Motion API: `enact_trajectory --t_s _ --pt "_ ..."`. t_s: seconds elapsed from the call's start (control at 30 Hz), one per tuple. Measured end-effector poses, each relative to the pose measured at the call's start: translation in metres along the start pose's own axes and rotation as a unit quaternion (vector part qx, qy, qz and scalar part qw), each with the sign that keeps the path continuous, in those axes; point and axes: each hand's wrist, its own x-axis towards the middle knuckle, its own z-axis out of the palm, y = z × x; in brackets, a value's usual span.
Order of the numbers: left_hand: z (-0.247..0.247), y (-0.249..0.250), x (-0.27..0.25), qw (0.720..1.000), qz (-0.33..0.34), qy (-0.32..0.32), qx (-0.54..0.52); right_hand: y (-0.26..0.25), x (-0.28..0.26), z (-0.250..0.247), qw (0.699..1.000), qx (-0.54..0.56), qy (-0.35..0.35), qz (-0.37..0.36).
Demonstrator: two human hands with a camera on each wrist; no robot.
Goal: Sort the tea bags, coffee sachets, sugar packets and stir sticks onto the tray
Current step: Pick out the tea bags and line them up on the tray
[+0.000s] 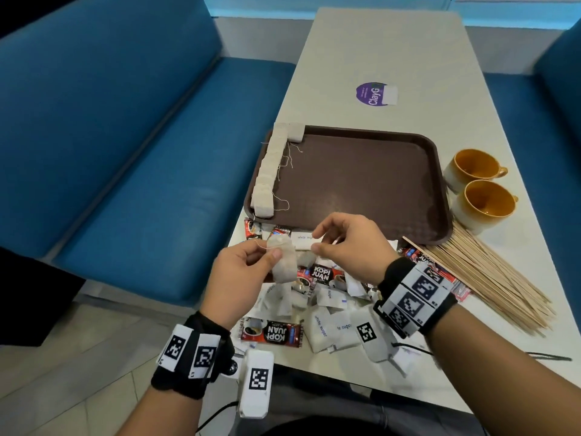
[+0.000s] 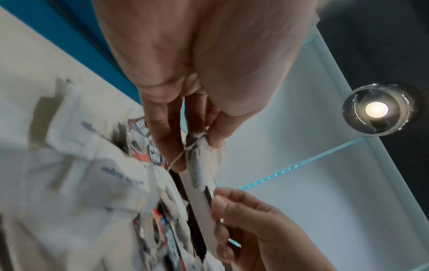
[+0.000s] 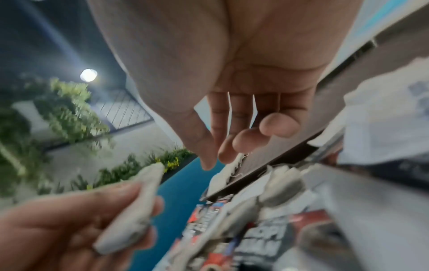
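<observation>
Tea bag [image 1: 284,261] was pinched in the left hand [image 1: 240,280] grip above the near pile; right hand [image 1: 349,243] grip, loosely curled, held nothing visible. Tray [image 1: 361,180] lay beyond on the worktop [image 1: 361,58].

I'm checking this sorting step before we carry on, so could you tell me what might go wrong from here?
The left hand pinches a tea bag above the mixed pile; its loose string could snag on the packets below. The row of tea bags sits on the tray rim, so placing another may nudge some off.
</observation>
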Motion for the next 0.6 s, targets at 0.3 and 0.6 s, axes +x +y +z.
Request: enact_trajectory --t_s 0.3,0.6 --pt "-0.025 -0.012 -0.004 0.985 -0.007 -0.062 0.162 -0.005 0.01 0.029 0.955 -0.281 -0.089 -0.047" --pt "-0.015 -0.014 -0.004 0.948 0.02 -0.157 0.277 -0.002 -0.004 0.015 0.943 -0.315 -0.051 -0.089"
